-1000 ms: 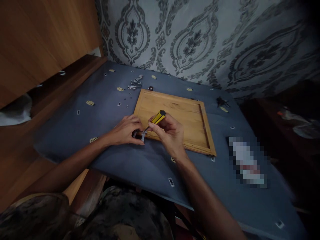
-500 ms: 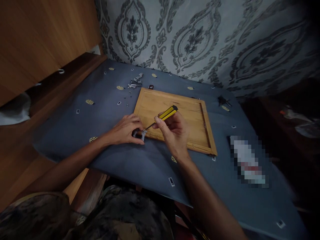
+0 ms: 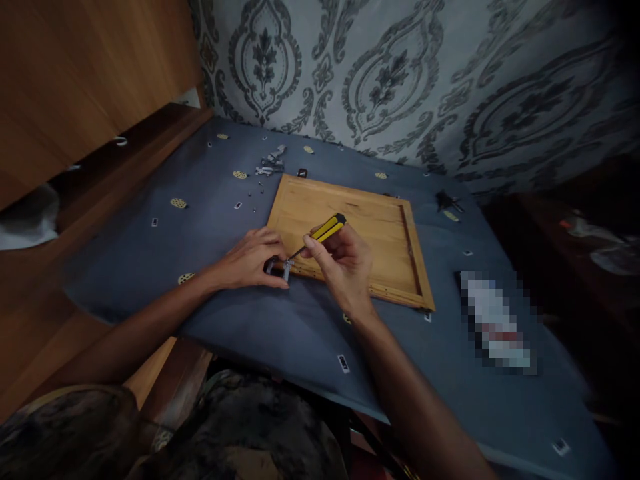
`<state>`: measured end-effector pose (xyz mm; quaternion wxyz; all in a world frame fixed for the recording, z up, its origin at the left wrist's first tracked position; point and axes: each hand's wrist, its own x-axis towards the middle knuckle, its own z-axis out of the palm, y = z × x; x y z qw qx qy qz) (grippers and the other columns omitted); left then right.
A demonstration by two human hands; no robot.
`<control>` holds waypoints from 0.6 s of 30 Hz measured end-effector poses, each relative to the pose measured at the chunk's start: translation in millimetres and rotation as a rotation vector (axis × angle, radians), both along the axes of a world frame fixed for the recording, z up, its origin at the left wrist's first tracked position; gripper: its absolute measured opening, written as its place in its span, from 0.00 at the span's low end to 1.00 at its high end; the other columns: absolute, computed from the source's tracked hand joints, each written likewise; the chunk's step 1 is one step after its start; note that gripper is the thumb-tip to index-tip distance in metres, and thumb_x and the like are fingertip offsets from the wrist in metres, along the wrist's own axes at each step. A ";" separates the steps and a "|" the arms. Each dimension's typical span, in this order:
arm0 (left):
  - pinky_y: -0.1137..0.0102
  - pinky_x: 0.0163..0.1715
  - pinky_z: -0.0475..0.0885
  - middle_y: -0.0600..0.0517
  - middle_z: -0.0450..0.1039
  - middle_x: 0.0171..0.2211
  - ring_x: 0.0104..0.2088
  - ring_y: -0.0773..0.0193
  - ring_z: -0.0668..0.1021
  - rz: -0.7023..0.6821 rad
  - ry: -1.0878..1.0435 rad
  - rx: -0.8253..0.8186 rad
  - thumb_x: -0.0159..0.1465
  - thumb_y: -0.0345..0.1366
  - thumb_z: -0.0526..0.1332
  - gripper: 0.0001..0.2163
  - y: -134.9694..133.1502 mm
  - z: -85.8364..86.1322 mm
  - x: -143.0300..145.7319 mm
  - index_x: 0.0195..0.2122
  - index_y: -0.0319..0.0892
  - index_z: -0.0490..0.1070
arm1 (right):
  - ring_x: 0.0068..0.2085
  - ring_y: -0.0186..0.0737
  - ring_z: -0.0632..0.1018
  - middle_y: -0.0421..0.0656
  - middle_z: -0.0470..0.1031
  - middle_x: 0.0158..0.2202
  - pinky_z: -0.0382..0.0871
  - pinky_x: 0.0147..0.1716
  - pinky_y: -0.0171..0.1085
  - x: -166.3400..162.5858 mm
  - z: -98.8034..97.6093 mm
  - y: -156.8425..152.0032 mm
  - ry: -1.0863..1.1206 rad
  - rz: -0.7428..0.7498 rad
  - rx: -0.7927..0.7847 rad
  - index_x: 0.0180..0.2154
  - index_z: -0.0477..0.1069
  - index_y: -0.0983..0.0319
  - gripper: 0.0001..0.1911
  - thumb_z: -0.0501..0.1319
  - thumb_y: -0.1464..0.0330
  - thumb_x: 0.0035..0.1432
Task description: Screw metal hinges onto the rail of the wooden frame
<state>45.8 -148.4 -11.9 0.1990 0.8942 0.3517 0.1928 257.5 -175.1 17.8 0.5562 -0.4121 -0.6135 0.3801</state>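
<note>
Dim room, damask wallpaper, wooden cabinet.

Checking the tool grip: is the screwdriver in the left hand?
No, the right hand holds the screwdriver, while the left hand holds a fitting at the panel edge.

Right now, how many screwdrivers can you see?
1: the yellow-and-black screwdriver in the right hand, its tip at the metal fitting that the left hand holds. Others may be hidden.
</note>
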 end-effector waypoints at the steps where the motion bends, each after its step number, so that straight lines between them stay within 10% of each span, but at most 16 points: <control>1: 0.60 0.50 0.64 0.49 0.75 0.44 0.50 0.50 0.75 -0.002 -0.003 0.002 0.60 0.53 0.76 0.19 -0.1 0.0 0.1 0.41 0.44 0.77 | 0.29 0.36 0.79 0.36 0.76 0.28 0.75 0.31 0.38 0.0 0.0 0.0 -0.001 0.008 0.000 0.34 0.72 0.56 0.17 0.73 0.53 0.59; 18: 0.58 0.54 0.65 0.48 0.77 0.48 0.53 0.49 0.75 -0.015 -0.017 -0.012 0.62 0.53 0.75 0.19 -0.2 -1.1 -1.9 0.42 0.44 0.76 | 0.30 0.36 0.81 0.38 0.79 0.32 0.76 0.33 0.38 5.9 23.4 24.0 -0.106 0.309 -0.079 0.35 0.75 0.59 0.21 0.74 0.49 0.57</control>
